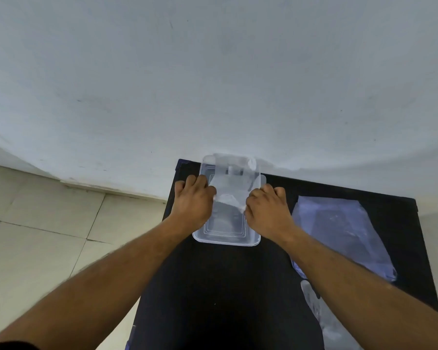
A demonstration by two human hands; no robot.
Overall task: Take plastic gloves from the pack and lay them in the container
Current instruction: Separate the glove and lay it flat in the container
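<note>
- The left hand (194, 200) has its fingers curled together, pinching the left edge of a clear plastic glove (232, 188) at mid frame
- The right hand (267, 207) mirrors it, fingers bunched and gripping the glove's right edge
- The glove is stretched between both hands above a clear rectangular container (225, 238); its finger end drapes over the container's far rim, and blur hides its exact outline
- The container sits on a black table (225, 286), near the table's far edge by a pale wall (213, 72)
- The glove pack (339, 231), a flat bluish plastic bag, lies on the table at right of frame, apart from the container
- Another clear glove (319, 311) lies at lower right, partly under the right forearm
- Beige tiled floor (36, 236) fills the left side of the frame
</note>
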